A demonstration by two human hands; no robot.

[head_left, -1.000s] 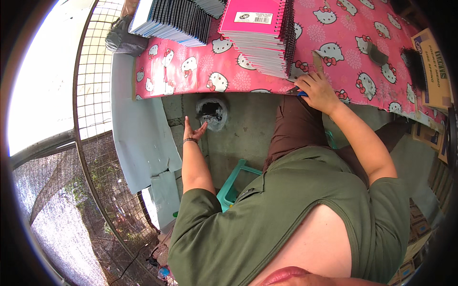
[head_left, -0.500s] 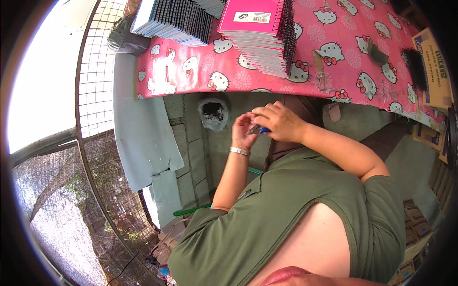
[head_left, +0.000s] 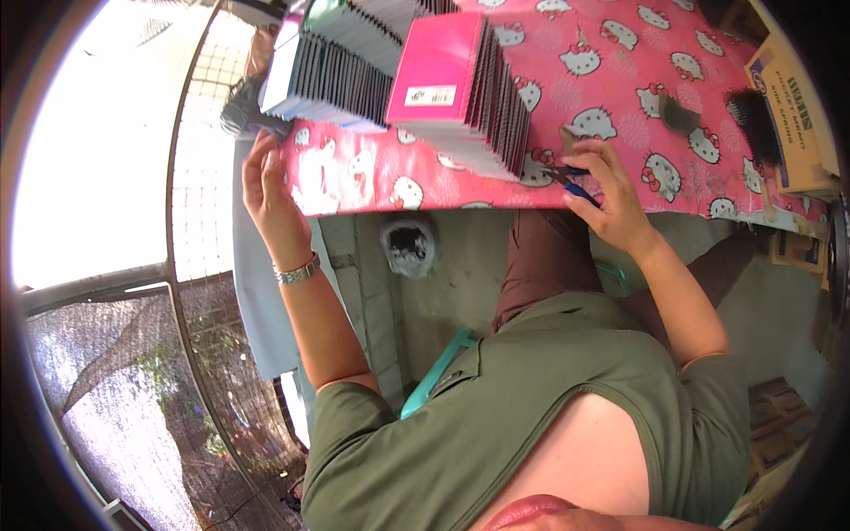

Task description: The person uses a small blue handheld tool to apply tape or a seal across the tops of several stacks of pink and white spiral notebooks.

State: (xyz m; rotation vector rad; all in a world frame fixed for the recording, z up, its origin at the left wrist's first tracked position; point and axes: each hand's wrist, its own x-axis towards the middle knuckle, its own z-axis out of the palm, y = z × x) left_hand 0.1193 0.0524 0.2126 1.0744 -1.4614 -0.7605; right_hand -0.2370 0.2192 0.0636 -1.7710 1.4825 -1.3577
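Observation:
My left hand (head_left: 273, 190) is raised at the table's left edge, its fingers stretched out and holding nothing. Just beyond its fingertips is a dark grey wrapped bundle (head_left: 252, 111). My right hand (head_left: 615, 199) holds small blue-handled pliers (head_left: 577, 188) loosely between thumb and fingers, over the table's front edge. The metal jaws point left, toward a tall stack of pink spiral notebooks (head_left: 434, 75). Left of that stands another stack of spiral notebooks (head_left: 341, 84), with blue-white and green covers showing.
A pink patterned cloth (head_left: 620, 80) covers the table. A dark brush (head_left: 753, 128) and a cardboard box (head_left: 788, 115) sit at its right end. A dark grey piece (head_left: 680, 115) lies on the cloth. Below hangs a plastic-lined bin (head_left: 409, 246); wire mesh (head_left: 199, 177) stands at left.
My hands, together below the table edge before, have parted. The left has moved up and left toward the grey bundle; the right has carried the pliers up and right to the table edge.

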